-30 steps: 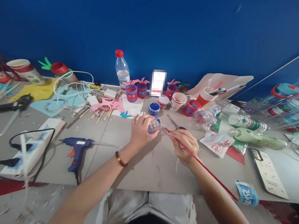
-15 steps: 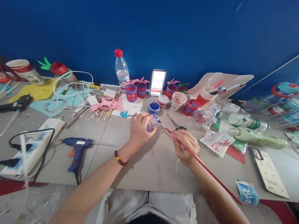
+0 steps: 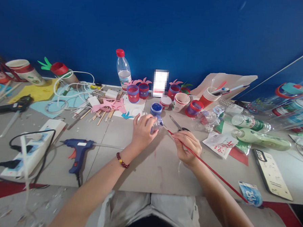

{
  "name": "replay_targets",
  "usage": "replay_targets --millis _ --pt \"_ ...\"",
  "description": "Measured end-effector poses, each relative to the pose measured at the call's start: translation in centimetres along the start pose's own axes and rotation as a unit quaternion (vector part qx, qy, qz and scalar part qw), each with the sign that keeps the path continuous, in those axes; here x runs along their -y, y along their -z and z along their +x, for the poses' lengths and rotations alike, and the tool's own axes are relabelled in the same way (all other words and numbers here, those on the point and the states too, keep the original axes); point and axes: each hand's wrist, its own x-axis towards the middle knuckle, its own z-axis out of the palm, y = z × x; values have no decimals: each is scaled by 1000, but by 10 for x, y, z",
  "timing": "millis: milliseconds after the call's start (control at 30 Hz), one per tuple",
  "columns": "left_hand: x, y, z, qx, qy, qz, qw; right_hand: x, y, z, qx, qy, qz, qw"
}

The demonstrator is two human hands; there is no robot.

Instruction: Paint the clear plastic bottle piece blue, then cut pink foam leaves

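Observation:
My left hand [image 3: 143, 130] is wrapped round a clear plastic bottle piece [image 3: 155, 126] with blue paint along its upper part. Pinched in my right hand [image 3: 187, 146] is a long red paintbrush [image 3: 209, 170], its tip at the painted right side of the piece. Just behind the piece stands an open jar of blue paint [image 3: 156, 108], beside a white-lidded jar [image 3: 165, 102]. Scissors [image 3: 177, 124] lie beyond my right hand. Red and purple painted cups with paper leaves, one of them here [image 3: 133, 93], stand at the back.
A blue glue gun [image 3: 78, 153] and a white power strip [image 3: 35, 148] lie on the left. Paper cups [image 3: 180, 102], a tall bottle [image 3: 123, 71] and pink paper pieces [image 3: 111, 106] are further back. Plastic bottles [image 3: 251, 123] and a phone [image 3: 272, 174] are on the right.
The bottle piece has turned slightly in my left hand, and more blue shows on its upper side. The brush's rear end has swung slightly right, over the blue packet.

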Motion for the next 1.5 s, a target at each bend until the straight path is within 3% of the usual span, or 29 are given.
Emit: replay_targets --millis 200,467,1100,1500 --pt "2 1 2 3 18 2 1000 0 1 0 7 3 9 1000" --pt "0 1 1 9 0 6 1000 -8 -5 -10 -28 -5 -8 1000" --pt "1 1 1 18 28 -12 999 0 -2 -4 -10 -6 12 1000" --pt "-2 -1 -1 20 -6 -1 1000 -1 -7 -4 -45 -14 4 999"
